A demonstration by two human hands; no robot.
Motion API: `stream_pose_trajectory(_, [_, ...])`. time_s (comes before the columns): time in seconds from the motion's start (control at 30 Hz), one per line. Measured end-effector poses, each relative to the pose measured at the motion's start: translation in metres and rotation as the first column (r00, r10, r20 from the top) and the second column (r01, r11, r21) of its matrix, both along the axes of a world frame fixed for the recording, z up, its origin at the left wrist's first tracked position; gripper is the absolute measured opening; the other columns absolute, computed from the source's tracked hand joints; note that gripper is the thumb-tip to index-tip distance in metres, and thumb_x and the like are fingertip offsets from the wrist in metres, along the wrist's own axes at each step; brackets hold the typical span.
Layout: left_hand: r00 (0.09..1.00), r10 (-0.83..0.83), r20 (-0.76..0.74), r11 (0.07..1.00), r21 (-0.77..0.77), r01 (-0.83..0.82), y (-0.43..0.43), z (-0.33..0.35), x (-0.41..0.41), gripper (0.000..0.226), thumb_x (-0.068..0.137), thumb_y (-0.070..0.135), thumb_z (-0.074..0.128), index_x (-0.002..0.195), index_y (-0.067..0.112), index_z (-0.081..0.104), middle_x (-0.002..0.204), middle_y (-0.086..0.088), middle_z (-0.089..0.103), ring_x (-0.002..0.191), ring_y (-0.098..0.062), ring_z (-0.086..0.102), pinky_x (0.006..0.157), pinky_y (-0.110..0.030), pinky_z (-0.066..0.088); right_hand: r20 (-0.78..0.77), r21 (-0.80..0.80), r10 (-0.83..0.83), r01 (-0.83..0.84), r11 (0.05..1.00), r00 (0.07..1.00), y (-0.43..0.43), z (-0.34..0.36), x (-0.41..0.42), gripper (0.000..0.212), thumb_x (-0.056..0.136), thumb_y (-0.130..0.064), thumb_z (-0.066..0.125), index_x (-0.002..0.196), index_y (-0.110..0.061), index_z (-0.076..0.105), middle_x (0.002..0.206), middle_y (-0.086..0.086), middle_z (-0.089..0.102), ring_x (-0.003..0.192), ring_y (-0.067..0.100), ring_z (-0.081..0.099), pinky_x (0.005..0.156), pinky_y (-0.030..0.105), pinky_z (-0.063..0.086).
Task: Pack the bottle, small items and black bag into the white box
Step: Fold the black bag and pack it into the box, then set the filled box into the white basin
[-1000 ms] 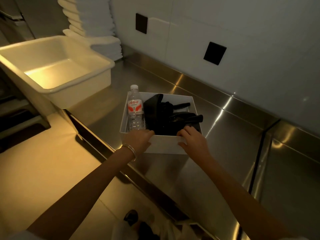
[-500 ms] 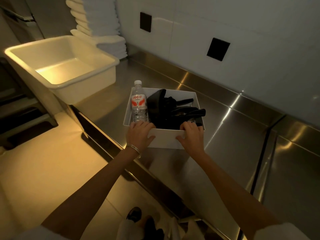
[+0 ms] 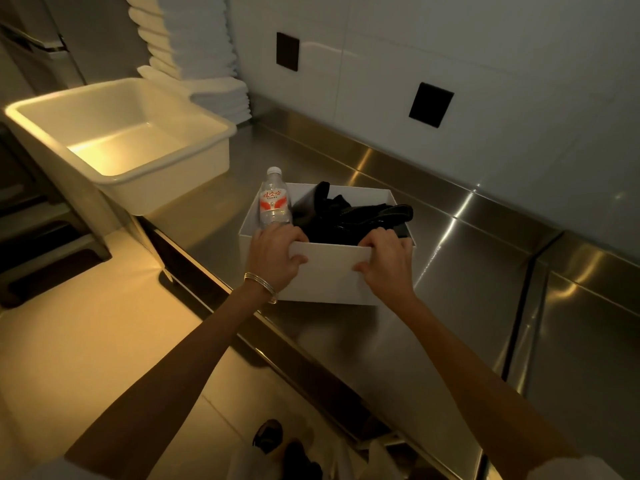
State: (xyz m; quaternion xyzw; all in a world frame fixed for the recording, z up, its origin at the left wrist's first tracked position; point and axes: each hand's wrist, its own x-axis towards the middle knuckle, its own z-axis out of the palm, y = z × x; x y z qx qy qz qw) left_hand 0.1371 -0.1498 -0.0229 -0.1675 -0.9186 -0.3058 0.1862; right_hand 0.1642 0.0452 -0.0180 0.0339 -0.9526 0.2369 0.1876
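The white box (image 3: pixel 329 275) sits on the steel counter near its front edge. A clear water bottle (image 3: pixel 274 202) with a red label and white cap stands upright in the box's left corner. A black bag (image 3: pixel 349 218) with straps fills the rest of the box. My left hand (image 3: pixel 275 258) grips the box's near wall at the left, fingers over the rim, thumb outside. On the right of the same wall my right hand (image 3: pixel 388 259) holds the rim the same way. Small items are not visible.
A large cream plastic tub (image 3: pixel 207 133) stands on the counter to the left of the box. A tall stack of white folded towels (image 3: pixel 194 53) rises behind it against the wall. The steel counter (image 3: pixel 467 271) extends right, with a seam (image 3: pixel 523 306) running front to back.
Both hands have closed more firmly over the box's near rim, and the box now appears closer to me and the counter's front edge. The bottle and bag stay inside.
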Motion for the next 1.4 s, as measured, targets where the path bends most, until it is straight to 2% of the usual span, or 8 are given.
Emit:
stream_pose_trajectory(0.1, [0.999,0.028,-0.021,0.999,0.027,-0.028,-0.002,0.004,0.002,0.024,0.065,0.014,0.077,0.083,0.014,0.061,0.091,-0.007,0.064,0.094,-0.027,0.055,0.082,-0.035,0.033,-0.031,0.048,0.024,-0.023,0.999,0.999,-0.001,0.01,-0.002,0.033,0.063,-0.017,0.08,0.082,-0.019,0.053,0.084,-0.01,0.048,0.082,0.007,0.04,0.072,0.021,0.015])
stream_pose_trajectory(0.27, [0.992,0.036,-0.119,0.999,0.003,-0.036,-0.008,0.032,-0.005,0.022,0.067,0.014,0.075,0.084,0.014,0.06,0.09,-0.006,0.063,0.092,-0.026,0.054,0.082,-0.034,0.029,-0.108,0.016,0.039,-0.038,0.999,0.993,-0.007,0.035,-0.012,0.034,0.061,-0.017,0.081,0.08,-0.019,0.052,0.084,-0.007,0.053,0.084,0.013,0.048,0.074,0.023,0.018])
stream_pose_trajectory(0.43, [0.978,0.057,-0.2,0.997,-0.046,-0.068,-0.026,0.059,-0.016,0.024,0.066,0.013,0.076,0.084,0.013,0.06,0.088,-0.008,0.063,0.091,-0.029,0.054,0.08,-0.039,0.034,-0.148,-0.041,0.084,-0.091,0.995,0.985,-0.024,0.061,-0.028,0.033,0.062,-0.014,0.079,0.08,-0.017,0.052,0.084,-0.008,0.049,0.083,0.008,0.04,0.079,0.027,0.024])
stream_pose_trajectory(0.57, [0.97,0.1,-0.221,0.993,-0.044,-0.112,-0.049,0.074,-0.029,0.025,0.066,0.013,0.076,0.085,0.012,0.06,0.089,-0.009,0.064,0.092,-0.03,0.055,0.082,-0.043,0.037,-0.18,-0.046,0.126,-0.137,0.99,0.976,-0.048,0.078,-0.046,0.033,0.061,-0.014,0.079,0.08,-0.016,0.053,0.085,-0.001,0.056,0.085,0.018,0.048,0.08,0.031,0.025])
stream_pose_trajectory(0.8, [0.96,0.138,-0.245,0.987,-0.049,-0.155,-0.111,0.094,-0.059,0.024,0.067,0.013,0.076,0.086,0.011,0.061,0.09,-0.01,0.065,0.093,-0.031,0.055,0.084,-0.042,0.035,-0.217,-0.065,0.169,-0.187,0.98,0.962,-0.109,0.093,-0.085,0.04,0.059,-0.015,0.08,0.077,-0.025,0.045,0.083,-0.008,0.05,0.084,0.014,0.046,0.075,0.025,0.018])
stream_pose_trajectory(1.0, [0.949,0.162,-0.272,0.982,-0.048,-0.182,-0.175,0.112,-0.09,0.024,0.066,0.012,0.077,0.085,0.009,0.063,0.089,-0.01,0.066,0.092,-0.032,0.056,0.082,-0.04,0.034,-0.249,-0.071,0.197,-0.221,0.973,0.948,-0.173,0.108,-0.119,0.035,0.059,-0.013,0.08,0.078,-0.019,0.05,0.085,-0.001,0.057,0.085,0.018,0.05,0.073,0.024,0.016])
stream_pose_trajectory(1.13, [0.942,0.174,-0.287,0.979,-0.055,-0.197,-0.221,0.12,-0.11,0.024,0.066,0.012,0.077,0.086,0.01,0.063,0.092,-0.011,0.066,0.094,-0.032,0.055,0.082,-0.04,0.034,-0.264,-0.074,0.2,-0.227,0.971,0.944,-0.22,0.114,-0.141,0.035,0.06,-0.013,0.079,0.079,-0.019,0.05,0.086,-0.003,0.054,0.085,0.014,0.045,0.072,0.023,0.016])
stream_pose_trajectory(1.4, [0.934,0.216,-0.286,0.971,-0.039,-0.236,-0.292,0.122,-0.147,0.024,0.068,0.013,0.076,0.088,0.01,0.062,0.094,-0.009,0.066,0.096,-0.031,0.054,0.081,-0.034,0.027,-0.284,-0.016,0.249,-0.264,0.964,0.926,-0.289,0.119,-0.188,0.03,0.061,-0.013,0.078,0.079,-0.013,0.054,0.084,-0.003,0.053,0.085,0.019,0.048,0.072,0.022,0.015])
